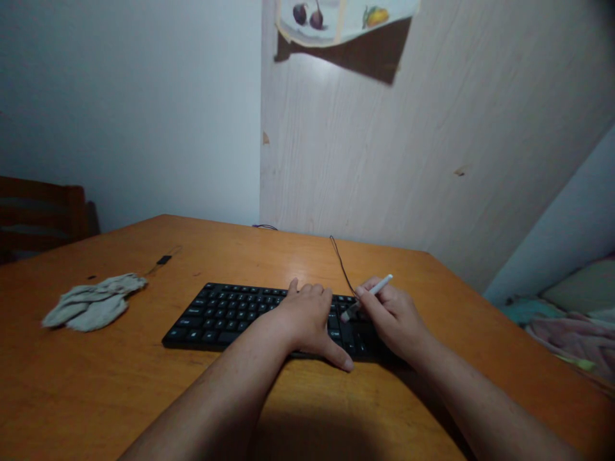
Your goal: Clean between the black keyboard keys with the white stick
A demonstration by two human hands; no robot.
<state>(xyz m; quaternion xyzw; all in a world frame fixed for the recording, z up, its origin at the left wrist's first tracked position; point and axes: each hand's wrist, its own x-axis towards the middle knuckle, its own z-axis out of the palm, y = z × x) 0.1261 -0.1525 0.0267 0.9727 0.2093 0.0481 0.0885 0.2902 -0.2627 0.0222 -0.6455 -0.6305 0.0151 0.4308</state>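
Observation:
A black keyboard (230,314) lies flat on the wooden table. Across its middle rests my left hand (307,320), fingers spread over the keys and thumb reaching past the front edge. My right hand (391,317) is closed around a slim white brush (379,286), held at a slant. Its pale, wide tip points down at the keys on the keyboard's right part, beside my left hand. Whether the tip touches the keys I cannot tell. Both hands hide some of the keys.
A crumpled grey cloth (96,301) lies on the table (307,410) at the left, with a small black tag on a cord (164,260) behind it. The black keyboard cable (342,262) runs toward the wall. A wooden chair (43,211) stands at the left.

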